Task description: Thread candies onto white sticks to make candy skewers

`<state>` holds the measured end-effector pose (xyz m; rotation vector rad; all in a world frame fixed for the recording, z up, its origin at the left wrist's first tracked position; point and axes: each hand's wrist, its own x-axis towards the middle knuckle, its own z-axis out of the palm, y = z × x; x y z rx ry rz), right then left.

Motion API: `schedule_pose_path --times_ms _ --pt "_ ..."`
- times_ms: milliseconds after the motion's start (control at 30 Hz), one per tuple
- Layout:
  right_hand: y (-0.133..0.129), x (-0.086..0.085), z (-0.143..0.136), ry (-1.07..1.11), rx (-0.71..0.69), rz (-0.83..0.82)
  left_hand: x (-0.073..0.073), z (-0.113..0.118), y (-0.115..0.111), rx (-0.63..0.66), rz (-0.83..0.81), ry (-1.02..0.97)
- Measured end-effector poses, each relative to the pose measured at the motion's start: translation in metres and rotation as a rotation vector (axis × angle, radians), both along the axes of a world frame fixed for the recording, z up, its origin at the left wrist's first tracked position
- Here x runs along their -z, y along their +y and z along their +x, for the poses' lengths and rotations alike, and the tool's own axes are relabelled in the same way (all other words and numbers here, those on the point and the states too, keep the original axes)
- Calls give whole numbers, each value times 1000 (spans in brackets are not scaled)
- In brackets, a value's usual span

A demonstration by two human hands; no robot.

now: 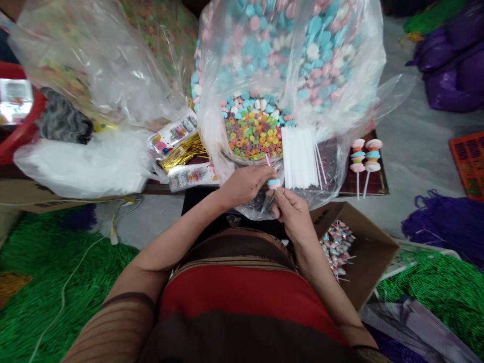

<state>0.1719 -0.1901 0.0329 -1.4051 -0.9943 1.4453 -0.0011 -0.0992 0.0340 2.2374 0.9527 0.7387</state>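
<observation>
My left hand [247,184] is closed around a white stick [268,160] that carries a blue and pink candy [274,183]. Just below and to the right, my right hand [289,205] pinches the lower part of the same candy stick. Beyond the hands lie small multicoloured rings [253,135] in an open plastic bag, with pink, blue and white candies [260,104] behind them. White sticks [300,159] are stacked right of the rings. Two finished-looking candy skewers [357,156] lie side by side at the table's right end.
Clear packets [192,175] and gold twist ties [183,152] lie left of the rings. Large candy bags [287,45] rise at the back. A cardboard box [372,252] holding wrapped candy skewers [336,242] stands below right. A red basin [28,121] is far left.
</observation>
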Motion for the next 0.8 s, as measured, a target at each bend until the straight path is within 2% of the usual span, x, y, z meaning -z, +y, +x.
schedule_pose_path --times_ms 100,167,233,300,333,400,467,533,633,800 --pt "7 4 0 18 14 -2 -10 2 -1 82 13 0" --pt "9 5 2 37 44 12 -20 -3 11 68 -14 14" --pt "9 5 3 61 79 28 -29 -10 36 -54 -13 59" --pt "7 6 4 81 96 36 -33 -16 72 -274 26 163" --pt "6 6 3 88 98 38 -33 -17 91 -375 45 241" --pt "3 8 3 94 95 39 -29 -16 128 -488 43 421" --pt "1 11 4 94 92 39 -23 -12 158 -538 19 553" --pt "-1 13 8 91 98 40 -16 -9 177 -560 -18 619" --pt "-3 17 13 81 133 31 -8 -8 190 -561 -41 634" --pt "-2 22 15 87 140 16 -3 -13 194 -564 -24 638"
